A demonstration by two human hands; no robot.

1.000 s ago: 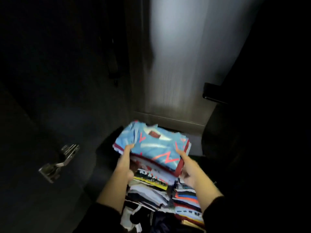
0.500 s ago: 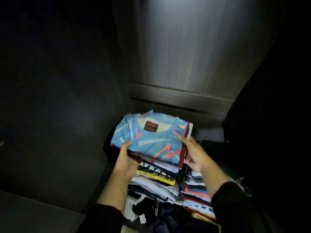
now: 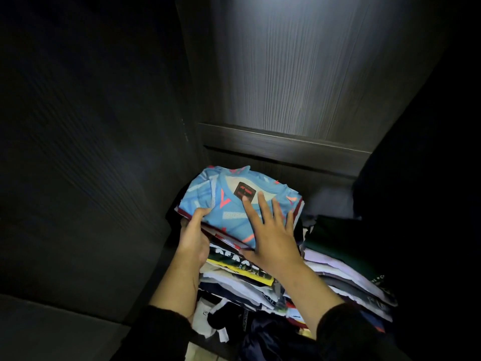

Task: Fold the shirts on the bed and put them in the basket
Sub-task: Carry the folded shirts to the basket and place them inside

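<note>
Presently logged, as I read it from the head view:

Item one: blue patterned shirt (image 3: 229, 204), folded, collar label up, topping a tall pile of folded shirts (image 3: 244, 272) in a dark wooden closet (image 3: 312, 74).

Item two: left hand (image 3: 194, 241), fingers curled around the near-left edge of the top shirts, thumb on the blue fabric.

Item three: right hand (image 3: 270, 235), fingers spread flat and released, pressing the blue shirt down, grasping nothing.

Item four: second pile (image 3: 346, 259) just beside the first on the right, dark green garment uppermost.

Item five: loose dark clothing (image 3: 234, 319) at the foot of the piles.

Basket and bed: neither visible.

Progress, my judgement: folding looks largely done; the blue shirt is being seated. Whether any shirts remain unfolded I cannot tell.
</note>
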